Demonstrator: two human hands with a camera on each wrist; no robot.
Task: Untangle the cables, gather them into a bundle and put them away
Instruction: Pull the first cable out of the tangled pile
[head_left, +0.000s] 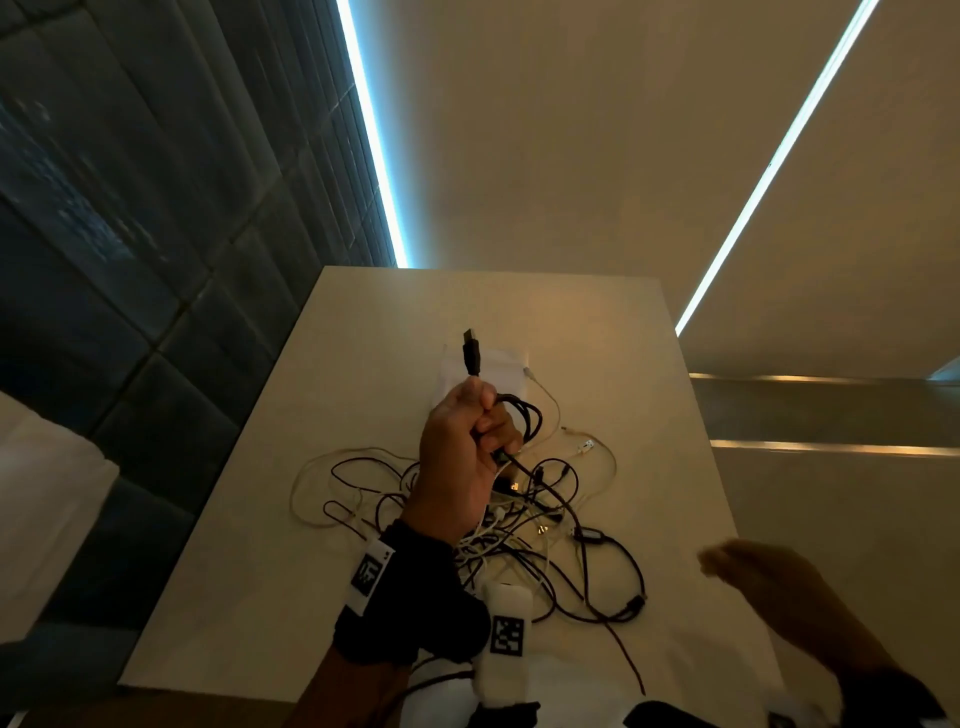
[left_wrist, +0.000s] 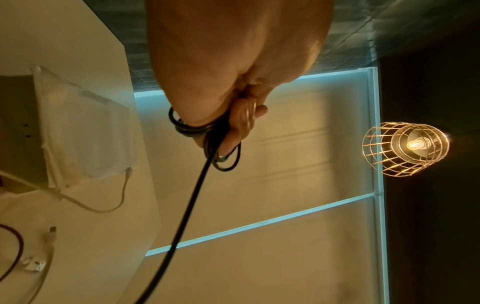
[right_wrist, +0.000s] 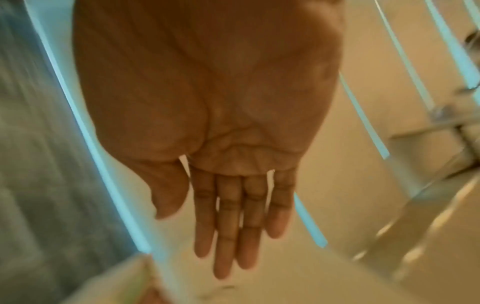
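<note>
My left hand (head_left: 470, 441) is raised over a white table (head_left: 260, 571) and grips a black cable (head_left: 524, 415) wound into small loops; its USB plug (head_left: 471, 351) sticks up above the fist. In the left wrist view the fingers (left_wrist: 241, 123) curl round the black coils (left_wrist: 189, 128), and the cable's free length (left_wrist: 187, 207) hangs down. A tangle of black and white cables (head_left: 519, 525) lies on the table under the hand. My right hand (head_left: 748, 566) is blurred at the right table edge; in the right wrist view its fingers (right_wrist: 228, 226) are straight and hold nothing.
A clear plastic bag (head_left: 501, 366) lies flat behind the tangle, also in the left wrist view as the bag (left_wrist: 83, 127). A white USB plug (left_wrist: 52, 233) lies beside it. A dark padded wall (head_left: 130, 260) stands left. A caged lamp (left_wrist: 405, 148) hangs overhead.
</note>
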